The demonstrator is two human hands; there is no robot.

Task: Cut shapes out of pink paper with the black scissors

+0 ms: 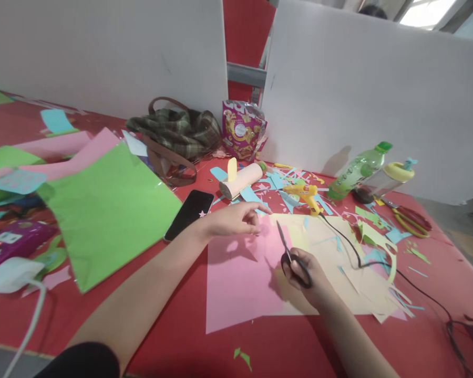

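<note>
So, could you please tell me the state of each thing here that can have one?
Scissors: in right hand, blades seemingly closed
Left hand: seemingly empty
Phone: lying flat, screen dark
Green bottle: cap on
Snack bag: standing upright
Glue gun: lying down, cord attached
Pink paper: lying flat

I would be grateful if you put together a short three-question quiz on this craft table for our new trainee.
1. Which hand holds the black-handled scissors?

2. True or false: in the picture, the black phone lies to the left of the large pink sheet.

3. Which of these is nearest the plaid bag?
A) The purple snack pouch
B) The green bottle
C) The yellow glue gun

Key
1. The right hand.
2. True.
3. A: the snack pouch stands right beside the bag, while the other two are farther to the right.
</note>
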